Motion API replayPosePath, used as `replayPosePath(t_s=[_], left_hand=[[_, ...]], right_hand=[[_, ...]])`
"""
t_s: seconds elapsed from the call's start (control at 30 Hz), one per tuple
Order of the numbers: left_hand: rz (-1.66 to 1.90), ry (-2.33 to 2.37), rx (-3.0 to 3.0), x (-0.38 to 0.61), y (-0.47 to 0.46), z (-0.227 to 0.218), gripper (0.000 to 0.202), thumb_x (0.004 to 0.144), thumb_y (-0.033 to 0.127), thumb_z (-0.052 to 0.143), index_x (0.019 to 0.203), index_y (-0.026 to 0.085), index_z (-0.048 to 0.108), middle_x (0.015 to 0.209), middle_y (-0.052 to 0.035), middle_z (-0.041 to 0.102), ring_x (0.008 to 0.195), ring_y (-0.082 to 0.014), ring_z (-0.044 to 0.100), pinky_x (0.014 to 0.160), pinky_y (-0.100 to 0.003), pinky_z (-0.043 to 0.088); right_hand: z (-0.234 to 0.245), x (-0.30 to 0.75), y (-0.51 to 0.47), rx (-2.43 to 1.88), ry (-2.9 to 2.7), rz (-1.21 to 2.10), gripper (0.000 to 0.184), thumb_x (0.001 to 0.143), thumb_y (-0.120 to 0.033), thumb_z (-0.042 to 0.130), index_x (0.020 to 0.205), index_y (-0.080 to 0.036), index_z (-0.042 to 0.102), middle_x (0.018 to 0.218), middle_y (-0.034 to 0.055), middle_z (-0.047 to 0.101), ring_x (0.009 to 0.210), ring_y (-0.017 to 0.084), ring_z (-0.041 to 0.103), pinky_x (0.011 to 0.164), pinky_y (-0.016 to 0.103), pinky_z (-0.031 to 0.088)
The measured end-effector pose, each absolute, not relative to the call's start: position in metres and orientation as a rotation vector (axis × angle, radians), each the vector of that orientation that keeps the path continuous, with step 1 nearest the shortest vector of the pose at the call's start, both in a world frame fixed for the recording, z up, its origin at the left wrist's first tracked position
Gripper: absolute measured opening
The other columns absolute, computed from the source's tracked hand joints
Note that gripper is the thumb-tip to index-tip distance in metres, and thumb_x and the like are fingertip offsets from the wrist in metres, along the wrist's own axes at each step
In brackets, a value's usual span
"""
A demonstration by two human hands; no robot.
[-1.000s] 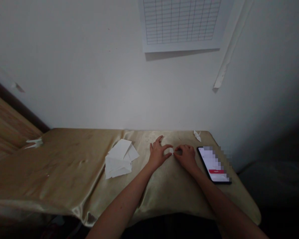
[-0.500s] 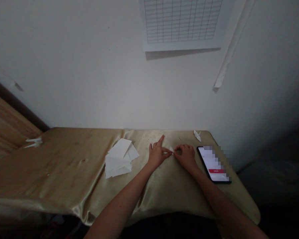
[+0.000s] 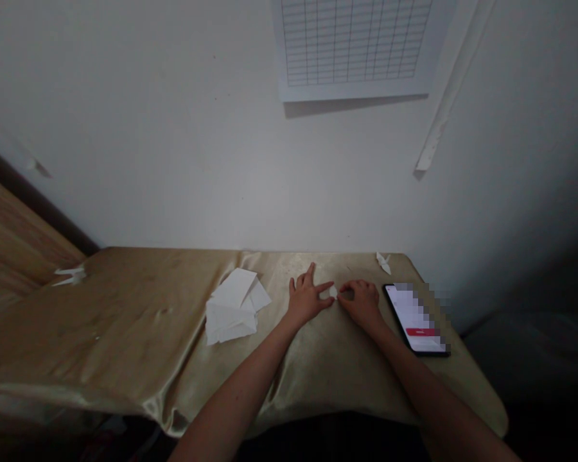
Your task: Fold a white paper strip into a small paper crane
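A small piece of folded white paper (image 3: 333,292) lies between my two hands over the cloth-covered table. My left hand (image 3: 304,300) is spread, its index finger and thumb parted just left of the paper. The right edge of the paper is at the fingertips of my right hand (image 3: 362,301), whose thumb and index finger are pinched together on it. A folded paper crane (image 3: 383,263) sits near the table's back right corner. Left of my left hand lies a loose pile of white paper pieces (image 3: 232,321).
A phone (image 3: 409,321) with a lit screen lies to the right of my right hand. Another white folded paper (image 3: 71,275) is at the far left. The shiny gold tablecloth (image 3: 125,321) has raised creases. A wall with a gridded sheet (image 3: 351,51) rises behind.
The thumb and index finger of my left hand have parted from their pinch on the paper, and more of it shows. My right hand stays nearly in place.
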State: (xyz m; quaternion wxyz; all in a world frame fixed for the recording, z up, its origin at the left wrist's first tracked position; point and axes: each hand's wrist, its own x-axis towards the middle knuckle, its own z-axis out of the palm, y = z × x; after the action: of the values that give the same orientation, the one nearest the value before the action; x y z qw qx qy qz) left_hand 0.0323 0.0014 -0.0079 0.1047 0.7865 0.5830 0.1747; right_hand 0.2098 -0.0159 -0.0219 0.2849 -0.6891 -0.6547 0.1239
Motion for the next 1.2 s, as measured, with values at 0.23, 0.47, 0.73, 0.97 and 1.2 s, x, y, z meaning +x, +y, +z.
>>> replayPosePath(t_s=[0.23, 0.47, 0.73, 0.97, 1.2], left_hand=[[0.534, 1.712, 2.346, 0.032, 0.000, -0.009, 0.052, 0.081, 0.048, 0.076, 0.132, 0.046, 0.064, 0.166, -0.0019, 0.025, 0.148, -0.0356, 0.031, 0.120, -0.067, 0.014], [0.589, 1.689, 2.314, 0.032, -0.002, -0.004, 0.057, 0.079, 0.045, 0.079, 0.133, 0.048, 0.061, 0.164, -0.0039, 0.026, 0.145, -0.0344, 0.036, 0.119, -0.066, 0.016], [0.535, 1.706, 2.281, 0.033, -0.002, -0.001, 0.054, 0.079, 0.046, 0.079, 0.131, 0.044, 0.065, 0.164, -0.0043, 0.028, 0.143, -0.0344, 0.038, 0.120, -0.066, 0.014], [0.578, 1.686, 2.278, 0.032, -0.003, -0.001, 0.056, 0.079, 0.044, 0.079, 0.132, 0.046, 0.061, 0.161, -0.0049, 0.030, 0.143, -0.0323, 0.039, 0.119, -0.067, 0.014], [0.609, 1.658, 2.288, 0.031, -0.002, -0.005, 0.053, 0.081, 0.043, 0.078, 0.131, 0.048, 0.060, 0.155, -0.0036, 0.036, 0.137, -0.0301, 0.044, 0.119, -0.066, 0.014]], right_hand=[[-0.022, 0.214, -0.013, -1.806, -1.784, 0.336, 0.031, 0.081, -0.031, 0.070, 0.111, -0.024, 0.074, 0.114, 0.0082, 0.067, 0.119, 0.029, 0.047, 0.103, 0.039, 0.032], [-0.022, 0.216, -0.012, -1.748, -1.833, 0.362, 0.032, 0.084, -0.030, 0.069, 0.115, -0.031, 0.075, 0.114, 0.0065, 0.066, 0.116, 0.027, 0.047, 0.102, 0.039, 0.032], [-0.026, 0.215, -0.011, -1.727, -1.859, 0.323, 0.026, 0.085, -0.027, 0.067, 0.108, -0.030, 0.079, 0.116, 0.0078, 0.067, 0.117, 0.029, 0.047, 0.103, 0.041, 0.031], [-0.024, 0.215, -0.012, -1.743, -1.869, 0.319, 0.028, 0.085, -0.028, 0.068, 0.112, -0.030, 0.077, 0.116, 0.0072, 0.068, 0.116, 0.028, 0.047, 0.102, 0.040, 0.031], [-0.024, 0.214, -0.012, -1.743, -1.909, 0.290, 0.027, 0.086, -0.028, 0.067, 0.112, -0.029, 0.076, 0.115, 0.0065, 0.070, 0.116, 0.026, 0.050, 0.102, 0.039, 0.031]])
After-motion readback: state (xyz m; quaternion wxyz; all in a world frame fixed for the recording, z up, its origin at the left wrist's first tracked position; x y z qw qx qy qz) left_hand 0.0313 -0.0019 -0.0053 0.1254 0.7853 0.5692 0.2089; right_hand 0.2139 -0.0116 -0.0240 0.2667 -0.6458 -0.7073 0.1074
